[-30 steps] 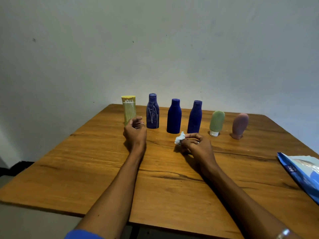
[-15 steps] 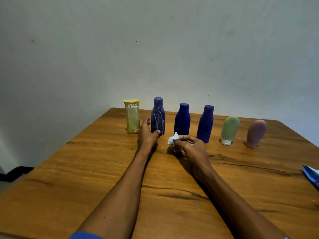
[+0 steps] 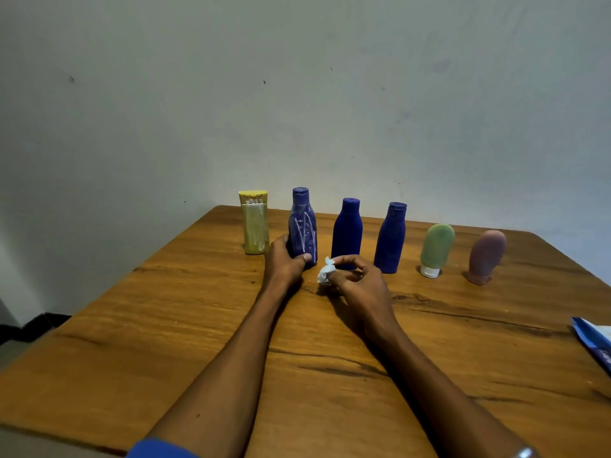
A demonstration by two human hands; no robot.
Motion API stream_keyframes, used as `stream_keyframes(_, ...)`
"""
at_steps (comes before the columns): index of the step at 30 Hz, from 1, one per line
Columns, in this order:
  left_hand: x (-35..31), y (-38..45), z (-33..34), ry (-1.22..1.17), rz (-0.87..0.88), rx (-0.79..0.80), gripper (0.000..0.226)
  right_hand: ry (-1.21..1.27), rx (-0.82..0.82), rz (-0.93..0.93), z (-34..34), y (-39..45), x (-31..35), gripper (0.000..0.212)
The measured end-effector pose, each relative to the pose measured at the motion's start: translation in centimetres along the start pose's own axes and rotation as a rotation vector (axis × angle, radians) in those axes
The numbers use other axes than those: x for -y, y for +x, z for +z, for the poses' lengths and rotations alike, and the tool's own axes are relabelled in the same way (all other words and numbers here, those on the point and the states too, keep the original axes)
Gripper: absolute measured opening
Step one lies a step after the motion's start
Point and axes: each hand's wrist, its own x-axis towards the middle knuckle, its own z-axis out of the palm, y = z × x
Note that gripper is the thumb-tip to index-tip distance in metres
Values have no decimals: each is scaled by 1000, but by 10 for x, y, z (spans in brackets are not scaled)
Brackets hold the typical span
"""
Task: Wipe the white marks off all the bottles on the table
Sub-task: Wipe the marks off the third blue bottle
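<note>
Your wooden table [image 3: 330, 375] carries a row of six containers along its far edge, well back from you. From your left: a yellow tube [image 3: 254, 223] streaked with white, a marked blue bottle [image 3: 302, 226] scribbled with white lines, two clean-looking blue bottles [image 3: 347, 229] [image 3: 390, 238], a green tube [image 3: 435, 247] standing on its white cap, and a pink tube [image 3: 486, 256]. A blue packet [image 3: 595, 342] lies at your right edge, well apart from the row. Your left hand [image 3: 284, 262] grips the base of the marked blue bottle, fingers curled round its left side and thumb across the front. Your right hand [image 3: 358, 279] pinches a crumpled white tissue [image 3: 325, 275] between thumb and fingertips, just beside that bottle but not yet touching it. Watch the low grip: hard rubbing high on the bottle could probably tip it into the yellow tube or the neighbouring blue bottle, since they stand close. The wad is small, so it may smear the marks rather than lift them, and your thumb covers part of the front that may also need wiping.
</note>
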Motion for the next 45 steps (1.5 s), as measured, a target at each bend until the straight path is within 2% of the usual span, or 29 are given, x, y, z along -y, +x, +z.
stream_keyframes(3, -3, -18, -5, -15, -3, -10, 51, -21, -3, -17, -1, -4, 1, 24)
stream_keyframes(7, -10, -45, -14, -28, 31, -9, 51, 76, 29, 10, -13, -13, 0, 24)
stream_keyframes(10, -18, -66, -14, -30, 49, 104, 54, 94, 84, -12, -26, -22, -1, 23)
stream_keyframes(15, -25, -82, 0, 0, 105, 224, 58, 172, 11, 44, -53, -30, -5, 26)
stream_keyframes(20, -32, -94, 15, -75, 86, 372, 60, 20, -32, -126, -77, -46, 1, 25)
stream_keyframes(24, -35, -98, 21, -137, 82, 426, 64, -76, -161, -206, -83, -48, 6, 21)
stream_keyframes(31, -32, -97, 24, -193, 48, 382, 72, -225, -194, -327, -73, -53, 11, 14)
stream_keyframes(34, -33, -98, 25, -219, 34, 365, 65, -277, -197, -346, -74, -51, 7, 10)
stream_keyframes(37, -35, -100, 24, -231, 22, 389, 63, -229, -167, -337, -75, -50, 5, 17)
stream_keyframes(40, -33, -102, 26, -159, 58, 433, 64, -271, -247, -406, -80, -48, 10, 33)
stream_keyframes(43, -34, -104, 28, -148, 63, 443, 63, -301, -301, -432, -85, -50, 14, 30)
stream_keyframes(45, -35, -104, 28, -178, 49, 412, 58, -341, -261, -442, -85, -54, 14, 30)
